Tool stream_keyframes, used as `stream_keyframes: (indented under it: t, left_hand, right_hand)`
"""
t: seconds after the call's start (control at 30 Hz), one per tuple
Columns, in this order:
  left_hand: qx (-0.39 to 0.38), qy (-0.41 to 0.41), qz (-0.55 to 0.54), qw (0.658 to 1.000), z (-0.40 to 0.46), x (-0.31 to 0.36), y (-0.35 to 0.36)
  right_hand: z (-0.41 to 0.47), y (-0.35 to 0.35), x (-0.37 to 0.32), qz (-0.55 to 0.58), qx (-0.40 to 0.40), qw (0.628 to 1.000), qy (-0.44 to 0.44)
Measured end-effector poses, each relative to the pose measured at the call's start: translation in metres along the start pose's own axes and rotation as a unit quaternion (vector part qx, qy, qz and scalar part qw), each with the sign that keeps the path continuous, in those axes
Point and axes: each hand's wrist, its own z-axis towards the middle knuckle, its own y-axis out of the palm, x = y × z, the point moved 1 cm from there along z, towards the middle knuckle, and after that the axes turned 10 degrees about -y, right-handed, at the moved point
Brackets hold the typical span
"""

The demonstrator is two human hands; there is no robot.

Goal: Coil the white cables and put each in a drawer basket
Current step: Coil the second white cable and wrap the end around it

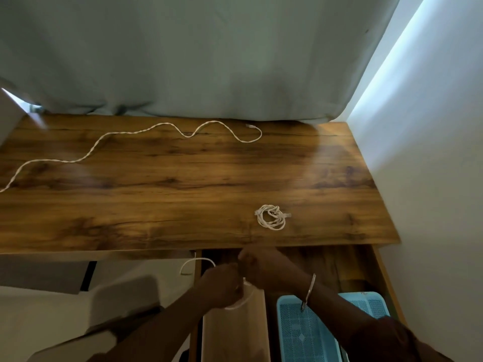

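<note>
Both hands below the counter's [183,194] near edge, over the open drawer [326,267], fists nearly touching. Left hand [222,286] curled round a white cable in hand [241,301], a loop of it hanging under the fist; right hand [258,265] also curled tight, apparently pinching the same cable where the fists meet, though the strand itself hidden there. A free tail of that cable arcing up and left of the left fist, ending in a plug just under the counter edge. Judged mid-coil: winding not finished, nothing yet dropped. Relation that matters next: the blue baskets [303,333] lying below and to the right of the grip, under the right forearm, so right hand nearer to them; nearer basket showing a perforated floor, nothing seen in it, second one behind it mostly covered by the arm. Coiled cable [270,216] resting on the counter just beyond the hands, slightly right, wound in a small loose bundle with a plug poking out to the right, within easy reach of the right hand. Loose cable [146,130] well apart, snaking along the counter's far edge, long axis running left to right, its left end off the frame, its right end hooked back near the curtain [183,61]; twisted, thin, limp-looking, likely to spring open if coiled loosely.
</note>
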Motion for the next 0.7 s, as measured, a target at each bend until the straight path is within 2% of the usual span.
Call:
stream_keyframes:
  t: [0.03,0.1,0.2,0.3,0.33,0.37,0.4,0.43,0.47,0.5,0.53,0.6,0.63,0.7]
  left_hand:
    - [-0.034,0.001,-0.002,0.999,0.000,-0.004,0.001]
    - [-0.085,-0.012,-0.001,0.996,-0.007,-0.011,0.008]
    - [-0.076,-0.043,0.004,0.996,-0.013,-0.018,0.024]
    - [-0.070,-0.042,-0.024,0.996,-0.019,-0.031,0.028]
    - [-0.042,-0.047,-0.045,0.997,-0.024,-0.036,0.031]
    - [0.032,-0.077,-0.077,0.993,-0.028,-0.041,0.038]
    - [0.139,-0.140,-0.118,0.973,-0.033,-0.048,0.049]
    - [0.217,-0.242,-0.188,0.927,-0.041,-0.055,0.061]
    - [0.265,-0.345,-0.264,0.861,-0.046,-0.062,0.070]
    - [0.266,-0.406,-0.330,0.810,-0.047,-0.065,0.079]
    - [0.236,-0.410,-0.370,0.799,-0.047,-0.064,0.086]
    - [0.185,-0.359,-0.354,0.843,-0.046,-0.061,0.089]
    - [0.184,-0.348,-0.332,0.857,-0.045,-0.061,0.085]
    - [0.202,-0.341,-0.319,0.861,-0.042,-0.065,0.078]
  right_hand:
    - [-0.004,0.005,-0.002,-0.061,-0.097,0.993,-0.014]
    - [-0.014,0.020,-0.006,-0.146,-0.187,0.971,0.002]
    - [-0.024,0.045,-0.008,-0.186,-0.184,0.965,0.016]
    - [-0.025,0.058,-0.008,-0.165,-0.146,0.975,0.028]
    - [-0.027,0.062,-0.008,-0.153,-0.136,0.979,0.028]
    - [-0.029,0.065,-0.009,-0.148,-0.128,0.980,0.023]
    - [-0.029,0.069,-0.010,-0.147,-0.132,0.980,0.019]
    - [-0.029,0.074,-0.011,-0.143,-0.132,0.981,0.016]
    - [-0.027,0.078,-0.014,-0.135,-0.116,0.984,0.020]
    - [-0.024,0.082,-0.016,-0.125,-0.097,0.987,0.022]
    - [-0.021,0.084,-0.019,-0.116,-0.082,0.990,0.020]
    - [-0.014,0.088,-0.026,-0.101,-0.068,0.992,0.017]
    - [-0.010,0.089,-0.028,-0.096,-0.065,0.993,0.022]
    - [0.000,0.087,-0.031,-0.063,-0.052,0.996,0.027]
